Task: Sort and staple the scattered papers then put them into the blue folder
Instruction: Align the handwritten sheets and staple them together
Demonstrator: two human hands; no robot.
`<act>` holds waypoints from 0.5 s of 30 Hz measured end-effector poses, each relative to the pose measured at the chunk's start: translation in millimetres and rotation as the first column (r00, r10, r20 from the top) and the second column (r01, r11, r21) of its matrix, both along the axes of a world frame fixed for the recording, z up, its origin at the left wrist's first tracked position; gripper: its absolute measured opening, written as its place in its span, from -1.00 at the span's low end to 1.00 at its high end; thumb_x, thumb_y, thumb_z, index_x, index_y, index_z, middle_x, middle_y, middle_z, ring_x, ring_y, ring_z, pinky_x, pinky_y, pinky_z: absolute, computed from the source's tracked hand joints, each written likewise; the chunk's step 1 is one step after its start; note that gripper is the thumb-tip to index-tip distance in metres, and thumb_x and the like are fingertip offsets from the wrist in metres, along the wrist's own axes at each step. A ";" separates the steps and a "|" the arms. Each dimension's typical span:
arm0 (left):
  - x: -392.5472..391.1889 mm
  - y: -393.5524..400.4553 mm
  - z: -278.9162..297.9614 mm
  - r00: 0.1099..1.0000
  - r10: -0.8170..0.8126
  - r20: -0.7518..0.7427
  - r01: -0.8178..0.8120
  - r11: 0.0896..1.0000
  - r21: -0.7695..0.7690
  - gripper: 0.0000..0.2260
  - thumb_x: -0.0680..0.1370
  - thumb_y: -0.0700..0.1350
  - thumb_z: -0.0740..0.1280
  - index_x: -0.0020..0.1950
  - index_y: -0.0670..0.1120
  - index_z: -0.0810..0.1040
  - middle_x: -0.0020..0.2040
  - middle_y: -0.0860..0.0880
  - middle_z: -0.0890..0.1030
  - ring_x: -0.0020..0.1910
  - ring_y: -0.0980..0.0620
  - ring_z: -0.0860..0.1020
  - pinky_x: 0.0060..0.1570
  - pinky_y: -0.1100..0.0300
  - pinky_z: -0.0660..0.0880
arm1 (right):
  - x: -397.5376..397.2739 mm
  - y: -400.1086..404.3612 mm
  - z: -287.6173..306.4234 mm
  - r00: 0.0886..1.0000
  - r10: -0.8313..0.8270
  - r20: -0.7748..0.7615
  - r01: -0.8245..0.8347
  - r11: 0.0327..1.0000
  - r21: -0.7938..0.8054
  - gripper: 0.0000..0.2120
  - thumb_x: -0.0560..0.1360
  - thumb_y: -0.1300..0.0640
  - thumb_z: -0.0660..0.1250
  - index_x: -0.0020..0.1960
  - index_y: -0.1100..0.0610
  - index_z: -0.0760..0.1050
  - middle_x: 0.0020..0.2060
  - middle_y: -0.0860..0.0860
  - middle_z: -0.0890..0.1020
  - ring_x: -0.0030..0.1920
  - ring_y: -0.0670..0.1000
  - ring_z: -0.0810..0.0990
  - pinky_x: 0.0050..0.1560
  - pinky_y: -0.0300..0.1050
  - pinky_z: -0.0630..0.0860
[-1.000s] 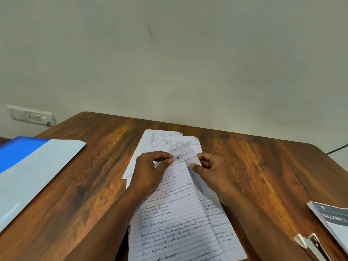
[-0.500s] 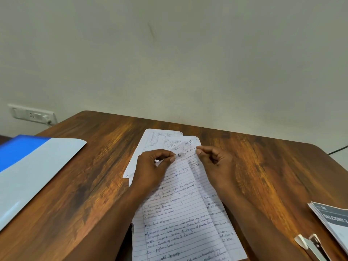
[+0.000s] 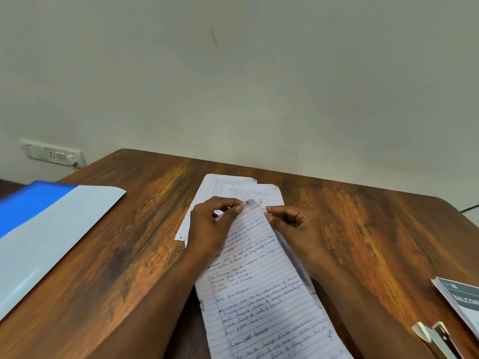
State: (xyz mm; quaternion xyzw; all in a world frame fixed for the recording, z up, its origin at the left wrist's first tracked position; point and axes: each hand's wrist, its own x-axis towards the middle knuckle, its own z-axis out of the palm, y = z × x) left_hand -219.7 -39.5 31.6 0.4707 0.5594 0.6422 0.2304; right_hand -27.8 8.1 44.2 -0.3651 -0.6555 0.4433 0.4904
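Note:
Several lined, handwritten papers (image 3: 255, 288) lie overlapped in the middle of the wooden table (image 3: 363, 229). My left hand (image 3: 212, 226) pinches the top corner of the uppermost sheet, near a circled page number. My right hand (image 3: 293, 224) rests on the right edge of the same stack, fingertips curled at the sheet's corner. The blue folder (image 3: 39, 229) lies open at the left, its pale inner flap facing up. A white stapler (image 3: 432, 338) sits at the lower right corner.
A grey booklet (image 3: 464, 301) lies at the right edge beside the stapler. A wall socket (image 3: 51, 154) is on the wall at the far left. The table's far edge meets a plain wall.
My left hand has kept its pinch on the top corner. My right hand moved from the upper corner back down to the sheet's right edge, and the corner flap lies flatter.

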 end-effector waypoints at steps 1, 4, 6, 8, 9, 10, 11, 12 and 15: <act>0.3 0.2 0.0 1.000 0.000 0.002 0.000 1.000 -0.001 -0.93 0.54 -0.05 0.54 0.00 0.09 0.76 0.01 0.21 0.73 0.08 0.15 0.66 0.16 -0.07 0.61 | 0.1 -0.4 0.2 1.000 0.022 -0.005 -0.022 1.000 0.001 -0.79 0.48 0.29 0.52 0.10 0.14 0.73 0.00 -0.01 0.77 0.07 -0.01 0.74 0.13 -0.01 0.68; 1.3 0.5 -0.5 0.999 -0.005 0.034 0.006 1.000 -0.020 -0.93 0.53 -0.03 0.55 0.00 0.10 0.77 0.03 0.23 0.73 0.09 0.11 0.68 0.17 -0.14 0.63 | -1.0 -0.1 1.3 0.998 0.058 -0.004 -0.058 0.998 0.012 -0.79 0.50 0.33 0.50 0.09 0.13 0.73 0.01 -0.01 0.77 0.09 0.00 0.74 0.14 -0.01 0.67; 1.6 0.8 -0.8 0.998 -0.021 0.066 0.023 0.999 -0.037 -0.90 0.52 0.01 0.55 0.03 0.11 0.78 0.06 0.21 0.74 0.08 0.04 0.70 0.14 -0.18 0.64 | -1.4 -0.5 2.8 0.997 0.074 0.007 -0.074 0.997 0.012 -0.78 0.51 0.34 0.48 0.08 0.10 0.73 0.01 -0.02 0.77 0.10 -0.01 0.73 0.14 -0.03 0.67; 2.3 -0.1 -0.4 0.996 -0.038 0.078 0.040 0.999 -0.032 -0.87 0.51 0.01 0.56 0.05 0.10 0.78 0.08 0.18 0.74 0.07 0.01 0.70 0.13 -0.19 0.65 | -1.0 -1.0 3.8 0.996 0.088 0.018 -0.089 0.996 0.016 -0.76 0.53 0.34 0.46 0.06 0.04 0.73 0.01 -0.04 0.77 0.10 -0.03 0.73 0.13 -0.06 0.67; 2.5 -0.5 0.0 0.996 -0.044 0.079 0.046 0.999 -0.022 -0.87 0.51 0.00 0.56 0.05 0.09 0.78 0.08 0.17 0.75 0.08 0.03 0.70 0.14 -0.17 0.65 | -0.7 -1.2 4.1 0.995 0.097 0.027 -0.097 0.995 0.017 -0.76 0.54 0.34 0.46 0.07 0.04 0.73 0.01 -0.05 0.77 0.10 -0.03 0.73 0.13 -0.05 0.67; 2.4 -1.0 0.2 0.996 -0.049 0.079 0.050 0.999 -0.009 -0.87 0.51 -0.01 0.56 0.05 0.08 0.78 0.09 0.16 0.75 0.10 0.05 0.69 0.16 -0.16 0.64 | -0.5 -1.5 4.3 0.994 0.105 0.036 -0.106 0.994 0.016 -0.77 0.54 0.33 0.45 0.08 0.05 0.74 0.01 -0.04 0.77 0.10 -0.02 0.73 0.13 -0.05 0.67; 2.2 -1.1 0.2 0.995 -0.057 0.081 0.057 0.998 0.006 -0.87 0.51 -0.03 0.56 0.05 0.07 0.78 0.11 0.15 0.75 0.13 0.07 0.69 0.19 -0.16 0.63 | -0.3 -1.8 4.8 0.993 0.112 0.043 -0.112 0.994 0.014 -0.78 0.55 0.32 0.45 0.09 0.07 0.74 0.01 -0.04 0.77 0.10 -0.02 0.73 0.12 -0.04 0.67; 2.2 -1.4 -0.1 0.994 -0.068 0.081 0.067 0.998 0.018 -0.86 0.51 -0.03 0.57 0.05 0.07 0.78 0.12 0.14 0.75 0.16 0.08 0.68 0.22 -0.16 0.61 | -0.3 -2.2 5.3 0.992 0.116 0.047 -0.117 0.993 0.011 -0.79 0.55 0.32 0.44 0.09 0.08 0.73 0.01 -0.04 0.77 0.10 -0.02 0.73 0.12 -0.04 0.67; 2.5 -1.2 -0.7 0.993 -0.081 0.085 0.079 0.997 0.026 -0.85 0.50 -0.02 0.57 0.06 0.08 0.79 0.10 0.12 0.75 0.21 0.03 0.67 0.28 -0.21 0.57 | 0.1 -3.1 6.6 0.991 0.125 0.053 -0.126 0.992 0.005 -0.78 0.56 0.32 0.42 0.09 0.07 0.73 0.01 -0.04 0.77 0.09 -0.02 0.73 0.11 -0.06 0.67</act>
